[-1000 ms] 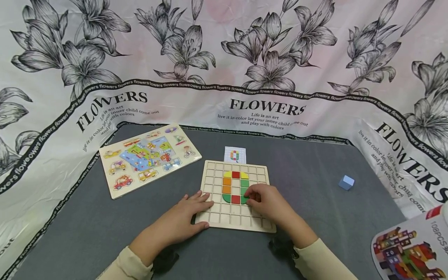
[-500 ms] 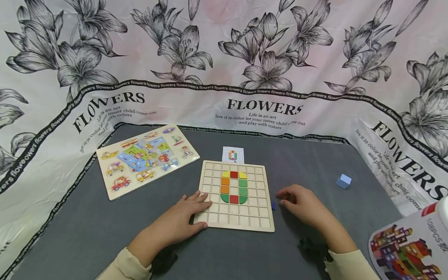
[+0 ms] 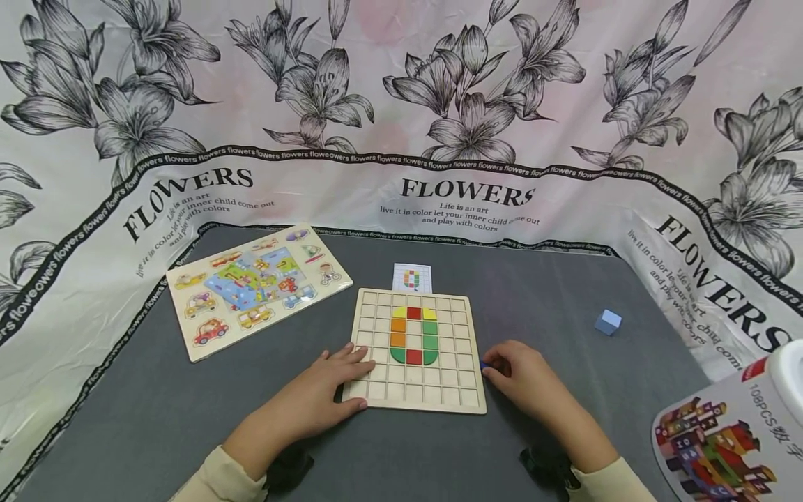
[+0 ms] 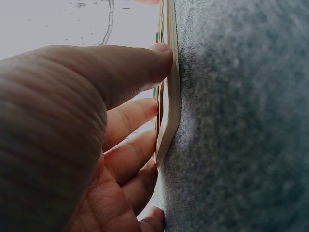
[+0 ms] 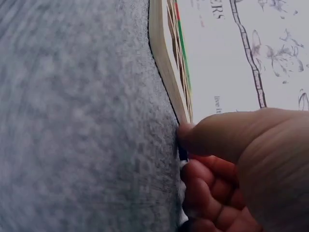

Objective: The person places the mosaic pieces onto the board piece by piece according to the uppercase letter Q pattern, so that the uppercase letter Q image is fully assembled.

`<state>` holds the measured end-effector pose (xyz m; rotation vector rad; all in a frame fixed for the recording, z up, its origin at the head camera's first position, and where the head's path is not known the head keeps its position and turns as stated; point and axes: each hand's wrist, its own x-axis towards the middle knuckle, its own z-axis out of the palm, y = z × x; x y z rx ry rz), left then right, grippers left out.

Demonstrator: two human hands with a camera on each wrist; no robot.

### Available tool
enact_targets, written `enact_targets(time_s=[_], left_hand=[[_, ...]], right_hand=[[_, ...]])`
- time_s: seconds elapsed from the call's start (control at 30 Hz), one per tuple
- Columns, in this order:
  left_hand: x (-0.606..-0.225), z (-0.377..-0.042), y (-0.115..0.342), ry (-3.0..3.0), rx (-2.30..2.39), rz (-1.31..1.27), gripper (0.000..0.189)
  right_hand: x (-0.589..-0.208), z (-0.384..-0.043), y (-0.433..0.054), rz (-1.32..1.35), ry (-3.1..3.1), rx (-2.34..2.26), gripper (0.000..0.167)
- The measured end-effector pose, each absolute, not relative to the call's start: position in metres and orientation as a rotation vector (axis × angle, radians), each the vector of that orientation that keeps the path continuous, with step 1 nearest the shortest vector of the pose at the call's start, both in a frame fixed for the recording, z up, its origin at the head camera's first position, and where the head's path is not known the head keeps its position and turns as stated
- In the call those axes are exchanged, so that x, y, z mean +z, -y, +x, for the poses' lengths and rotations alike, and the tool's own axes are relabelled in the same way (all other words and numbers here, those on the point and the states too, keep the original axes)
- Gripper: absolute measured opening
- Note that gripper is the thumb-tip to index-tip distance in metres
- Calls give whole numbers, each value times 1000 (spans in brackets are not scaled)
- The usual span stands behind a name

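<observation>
A wooden grid board (image 3: 439, 392) lies on the grey cloth, with several red, yellow, orange and green tiles (image 3: 414, 357) set in a ring on it. My left hand (image 3: 316, 390) rests on its left side with fingers spread. In the left wrist view the thumb (image 4: 159, 60) lies against the board's edge. Just off the board's right edge, my right hand (image 3: 527, 373) pinches a small flat blue tile (image 3: 484, 364) between thumb and fingers. The right wrist view shows that blue tile (image 5: 183, 152) mostly covered by the thumb. A printed card (image 3: 412, 277) with a matching ring pattern touches the board's far edge.
A wooden vehicle puzzle (image 3: 216, 282) lies at the back left. A light blue cube (image 3: 608, 322) sits to the right, and a large white tub (image 3: 762, 397) stands at the front right. Flower-printed cloth (image 3: 351, 188) rises behind the table.
My right hand has left the green tiles, moved right off the board, then come back toward its right edge and taken the blue tile. My left hand keeps its place on the board.
</observation>
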<state>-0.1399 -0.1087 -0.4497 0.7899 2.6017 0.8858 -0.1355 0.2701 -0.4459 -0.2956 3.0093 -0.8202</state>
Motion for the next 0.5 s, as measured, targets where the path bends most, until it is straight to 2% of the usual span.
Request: enact_targets(time_s=[0.13,0.27,0.5], left_hand=[[-449,-140,110,-2603,875,786,61],[-448,-141,112,-2605,869,786,61],[-453,-141,110,-2624,853,800,60]], right_hand=[[-441,-137,-266,-209,-3022,-853,4],[-428,-135,-240,-190,-2988,-954,5],[-439,-140,-191,-394,-2848,-949,11]])
